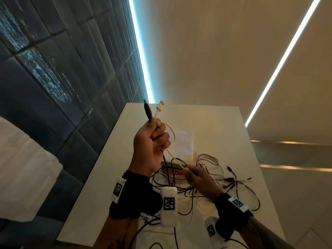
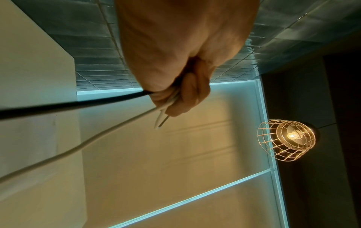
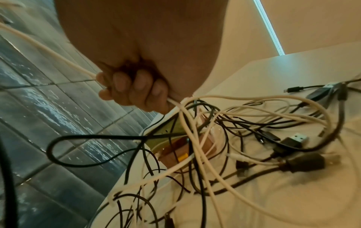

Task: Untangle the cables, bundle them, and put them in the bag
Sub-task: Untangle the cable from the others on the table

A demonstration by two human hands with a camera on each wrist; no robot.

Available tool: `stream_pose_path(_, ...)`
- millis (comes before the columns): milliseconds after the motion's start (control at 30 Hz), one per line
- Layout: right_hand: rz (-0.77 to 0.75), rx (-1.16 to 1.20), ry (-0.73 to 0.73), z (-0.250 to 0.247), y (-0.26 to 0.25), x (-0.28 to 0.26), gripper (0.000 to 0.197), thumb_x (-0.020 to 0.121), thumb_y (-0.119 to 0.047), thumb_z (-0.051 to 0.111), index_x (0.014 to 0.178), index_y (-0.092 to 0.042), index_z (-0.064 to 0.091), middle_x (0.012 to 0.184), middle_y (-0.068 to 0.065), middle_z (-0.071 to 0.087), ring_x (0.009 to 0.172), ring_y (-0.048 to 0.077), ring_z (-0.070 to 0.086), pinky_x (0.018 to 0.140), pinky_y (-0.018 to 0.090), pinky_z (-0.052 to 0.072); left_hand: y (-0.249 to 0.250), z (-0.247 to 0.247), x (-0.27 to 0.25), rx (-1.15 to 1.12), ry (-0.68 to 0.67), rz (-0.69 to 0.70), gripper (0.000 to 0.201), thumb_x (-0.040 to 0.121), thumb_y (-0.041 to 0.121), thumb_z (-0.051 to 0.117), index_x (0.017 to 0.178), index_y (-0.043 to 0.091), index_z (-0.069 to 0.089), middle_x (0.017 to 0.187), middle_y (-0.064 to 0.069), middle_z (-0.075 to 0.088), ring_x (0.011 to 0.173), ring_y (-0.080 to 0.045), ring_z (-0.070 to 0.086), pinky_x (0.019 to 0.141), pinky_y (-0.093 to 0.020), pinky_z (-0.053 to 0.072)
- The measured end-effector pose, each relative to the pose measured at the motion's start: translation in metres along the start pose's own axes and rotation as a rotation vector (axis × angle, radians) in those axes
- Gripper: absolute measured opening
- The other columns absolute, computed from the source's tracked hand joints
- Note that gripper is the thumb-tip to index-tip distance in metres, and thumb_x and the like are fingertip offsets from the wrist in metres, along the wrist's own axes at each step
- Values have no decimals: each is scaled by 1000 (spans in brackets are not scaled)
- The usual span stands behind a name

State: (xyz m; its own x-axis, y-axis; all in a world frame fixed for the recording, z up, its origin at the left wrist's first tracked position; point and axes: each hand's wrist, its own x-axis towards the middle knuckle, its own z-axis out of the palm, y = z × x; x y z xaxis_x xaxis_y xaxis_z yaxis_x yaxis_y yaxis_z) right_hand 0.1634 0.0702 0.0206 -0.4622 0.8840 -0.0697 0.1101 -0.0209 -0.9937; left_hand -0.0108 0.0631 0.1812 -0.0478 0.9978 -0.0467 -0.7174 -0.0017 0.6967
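My left hand (image 1: 154, 139) is raised above the table and grips two cables together, a black cable (image 1: 148, 112) and a white cable (image 1: 159, 109), with both plugs sticking up past the fist. The left wrist view shows the same fist (image 2: 175, 95) with the black cable (image 2: 68, 105) and white cable (image 2: 97, 138) running off to the left. The white cable runs down to my right hand (image 1: 195, 175), which pinches it lower down (image 3: 134, 91) over a tangle of black and white cables (image 1: 206, 178) (image 3: 224, 138). A white cloth bag (image 1: 183, 144) lies flat behind the tangle.
The white table (image 1: 224, 123) is narrow, with a dark tiled floor (image 1: 53, 87) to its left. A small brown and green object (image 3: 175, 148) lies under the cables near the table's left edge. Loose plugs (image 3: 295, 139) lie at the right of the pile.
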Motion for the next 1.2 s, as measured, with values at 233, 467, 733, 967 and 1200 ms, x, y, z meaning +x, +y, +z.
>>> stream_pose_path(233,72,-118,44,-3,25,1,32,101,-12,45,74,-8,60,66,-1,47,57,5,41,54,16,35,13,-7,2,-80,-78,-55,30,105,24,29,84,15,48,74,0,61,36,-1,31,37,-15,28)
stream_pose_path(467,95,47,372,-8,-18,24,21,93,-11,59,74,-4,64,55,-6,52,45,6,44,43,18,35,-2,-14,-2,209,110,-65,29,104,22,33,78,16,45,51,6,34,38,-4,23,42,-23,15)
stream_pose_path(733,-306,231,165,12,-117,18,15,95,-7,57,83,2,57,58,-2,46,50,12,34,46,20,30,-15,-8,4,478,366,-140,24,105,22,31,91,13,47,70,-9,69,47,-13,40,42,-22,27)
stream_pose_path(967,-249,256,-79,21,-111,9,13,94,4,54,82,6,57,65,3,51,50,12,37,47,18,35,-5,0,4,119,231,-110,35,104,25,33,77,11,49,58,-3,54,58,-18,51,68,-33,48)
stream_pose_path(1200,-21,207,-64,7,-57,11,18,98,-3,48,88,6,61,63,-10,64,59,-1,58,55,9,44,0,-7,3,-49,12,-82,29,102,25,34,79,16,48,66,0,52,43,-5,28,47,-19,26)
